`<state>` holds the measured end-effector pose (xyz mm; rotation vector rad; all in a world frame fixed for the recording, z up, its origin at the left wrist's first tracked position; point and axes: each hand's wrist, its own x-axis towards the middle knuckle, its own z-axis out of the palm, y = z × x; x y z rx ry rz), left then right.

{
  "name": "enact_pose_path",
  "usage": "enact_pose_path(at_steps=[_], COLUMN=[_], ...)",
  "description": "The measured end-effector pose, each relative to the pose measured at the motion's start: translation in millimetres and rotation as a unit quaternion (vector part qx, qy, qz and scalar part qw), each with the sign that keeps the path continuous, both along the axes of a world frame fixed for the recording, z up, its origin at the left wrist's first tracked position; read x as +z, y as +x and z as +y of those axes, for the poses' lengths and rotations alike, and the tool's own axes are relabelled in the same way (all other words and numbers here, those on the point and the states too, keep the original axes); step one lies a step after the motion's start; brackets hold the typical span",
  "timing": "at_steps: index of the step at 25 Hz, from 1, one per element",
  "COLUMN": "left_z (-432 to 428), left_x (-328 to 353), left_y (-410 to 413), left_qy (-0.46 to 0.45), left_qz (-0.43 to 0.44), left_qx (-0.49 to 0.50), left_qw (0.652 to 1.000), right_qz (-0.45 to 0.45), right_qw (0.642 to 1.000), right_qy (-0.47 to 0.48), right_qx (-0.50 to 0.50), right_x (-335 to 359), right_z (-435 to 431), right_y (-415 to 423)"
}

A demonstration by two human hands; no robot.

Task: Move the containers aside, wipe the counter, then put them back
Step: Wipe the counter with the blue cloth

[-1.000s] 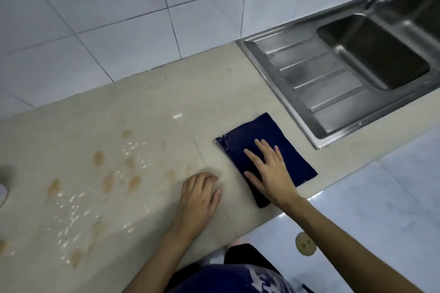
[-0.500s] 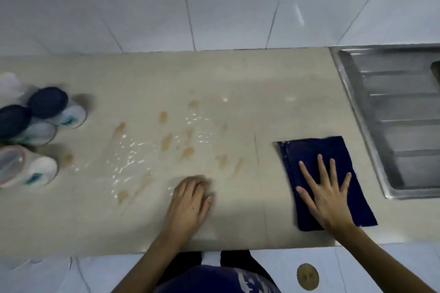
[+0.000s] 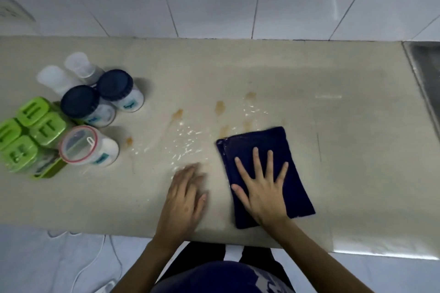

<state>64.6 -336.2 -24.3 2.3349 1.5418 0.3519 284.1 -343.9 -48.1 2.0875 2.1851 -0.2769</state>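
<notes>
A folded dark blue cloth [image 3: 273,143] lies flat on the beige counter [image 3: 345,150]. My right hand [image 3: 260,188] presses down on it with fingers spread. My left hand [image 3: 184,197] rests palm down on the bare counter just left of the cloth, holding nothing. Brown stains [image 3: 220,106] and wet glints [image 3: 188,143] mark the counter between the cloth and the containers. At the far left stand two jars with dark blue lids [image 3: 79,101] [image 3: 115,84], a red-rimmed clear-lidded jar [image 3: 79,144], two frosted white bottles [image 3: 51,77] and several green-lidded boxes [image 3: 46,127].
A steel sink drainboard [image 3: 426,66] borders the counter at the right edge. White wall tiles [image 3: 214,2] rise behind. A white cable [image 3: 95,261] lies on the floor below the counter's front edge, left of my legs.
The view has swung left, bringing the containers fully into sight. My right hand has slid the cloth leftward to the edge of the stains. My left hand stays planted.
</notes>
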Motion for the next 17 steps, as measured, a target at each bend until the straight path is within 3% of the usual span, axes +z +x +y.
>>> enact_pose_path(at_steps=[6,11,17], left_z=[8.3,-6.2,-9.9], left_x=[-4.1,-18.2,-22.6], left_y=[-85.3,-135.5,-151.0], left_qy=[0.003,-0.013,-0.029], left_qz=[0.002,0.049,0.076], left_qx=[0.056,0.101,0.117], left_qw=[0.998,0.994,0.99], right_qz=[-0.025,-0.009,0.002], right_qw=[0.999,0.999,0.991], right_qy=[-0.001,-0.026,-0.01], right_qx=[-0.042,-0.023,0.131], right_x=[3.1,5.3,4.0], right_z=[0.8,1.5,17.7], right_y=[54.1,44.7,-49.1])
